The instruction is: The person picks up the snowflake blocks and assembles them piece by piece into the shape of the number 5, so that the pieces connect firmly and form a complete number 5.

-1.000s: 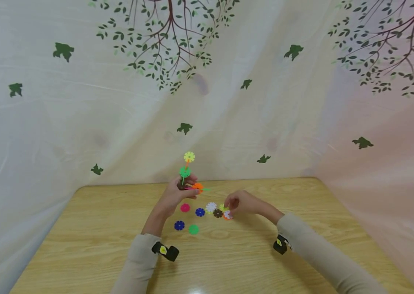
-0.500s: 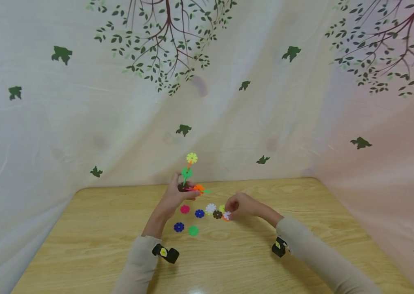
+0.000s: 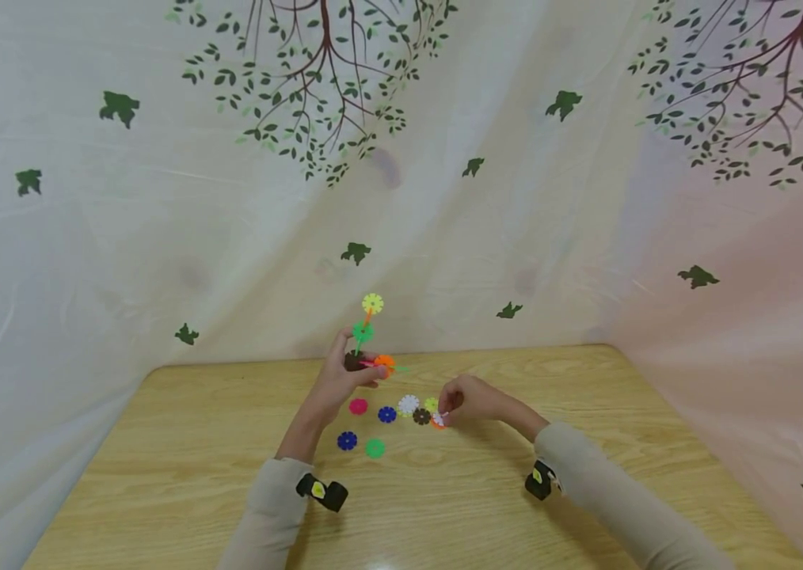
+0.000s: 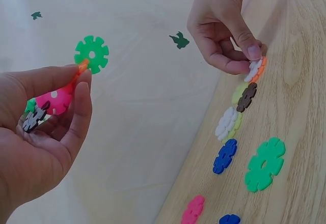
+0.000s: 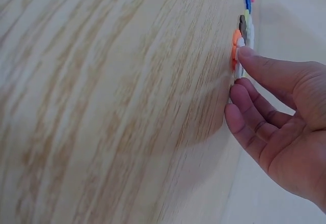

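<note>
My left hand (image 3: 330,386) grips a built-up piece made of notched plastic discs, held above the table. A yellow disc (image 3: 372,303) tops it, with a green disc (image 3: 362,332) below; an orange disc (image 3: 384,365) sticks out sideways by the thumb. In the left wrist view, a pink disc (image 4: 53,101) shows between thumb and fingers; part of the piece is hidden by them. Low over the table, my right hand (image 3: 476,397) pinches the edge of a white notched disc (image 4: 253,71), which overlaps an orange disc (image 5: 236,38) on the wood.
Loose discs lie between the hands: a brown one (image 3: 421,416), another white one (image 3: 409,404), a pink one (image 3: 358,406), blue ones and a green one (image 3: 375,448). A leaf-printed cloth (image 3: 430,237) hangs behind the table's (image 3: 444,507) back edge.
The piece in my left hand has turned slightly, its yellow top shifting a little right and the dark disc showing more. My right hand stays at the white disc, its fingers moving slightly.
</note>
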### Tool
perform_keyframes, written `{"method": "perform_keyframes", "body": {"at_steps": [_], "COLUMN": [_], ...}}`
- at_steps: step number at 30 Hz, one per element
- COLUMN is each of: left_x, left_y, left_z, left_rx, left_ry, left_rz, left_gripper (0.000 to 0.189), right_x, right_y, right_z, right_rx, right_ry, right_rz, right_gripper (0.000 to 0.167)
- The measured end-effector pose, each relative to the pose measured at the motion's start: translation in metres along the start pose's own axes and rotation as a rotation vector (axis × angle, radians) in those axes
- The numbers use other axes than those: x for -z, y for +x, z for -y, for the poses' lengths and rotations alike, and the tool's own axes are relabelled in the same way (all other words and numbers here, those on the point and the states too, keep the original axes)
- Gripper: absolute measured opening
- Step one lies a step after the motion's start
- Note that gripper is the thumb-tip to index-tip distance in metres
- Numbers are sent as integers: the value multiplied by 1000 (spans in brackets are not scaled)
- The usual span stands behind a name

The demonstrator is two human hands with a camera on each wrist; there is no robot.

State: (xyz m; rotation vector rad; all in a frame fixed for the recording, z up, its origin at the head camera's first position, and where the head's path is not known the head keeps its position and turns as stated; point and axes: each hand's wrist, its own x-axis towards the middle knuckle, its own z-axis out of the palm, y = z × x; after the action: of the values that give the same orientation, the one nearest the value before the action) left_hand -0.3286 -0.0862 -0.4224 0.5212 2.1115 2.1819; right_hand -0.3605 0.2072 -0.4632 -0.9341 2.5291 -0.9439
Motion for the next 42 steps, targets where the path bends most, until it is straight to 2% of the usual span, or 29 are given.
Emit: {"method": "perform_keyframes", "body": {"at_steps": [10, 14, 22, 28, 34, 38, 42], "left_x": [-2, -3, -4, -6, -6, -5, -5], "left_y": [-1, -1, -1, -1, -1, -1, 0], "left_z": [-1, 0, 0, -1, 0, 1, 2], "left_rx": [40, 40, 27, 12, -2, 0, -7], "left_ry": [-28, -23, 17, 36, 47, 37, 26], "left_rz": [-32, -27, -27, -43, -35, -38, -42], "left_gripper": [83, 82, 83, 76, 75, 80, 80], "right_x": [-1, 0, 1, 2, 2, 1, 2], "right_y": [0, 0, 1, 2, 2, 2, 3], "right_z": [-1, 0, 1, 2, 1, -1, 1], "right_rx": [17, 6, 34, -5, -35, -25, -2], "right_ry": [-22, -18, -22, -25, 42, 76, 155], "right_rz": [-2, 1, 17, 32, 30, -2, -89], "right_gripper": [13, 13, 14, 18, 21, 15, 13]}}
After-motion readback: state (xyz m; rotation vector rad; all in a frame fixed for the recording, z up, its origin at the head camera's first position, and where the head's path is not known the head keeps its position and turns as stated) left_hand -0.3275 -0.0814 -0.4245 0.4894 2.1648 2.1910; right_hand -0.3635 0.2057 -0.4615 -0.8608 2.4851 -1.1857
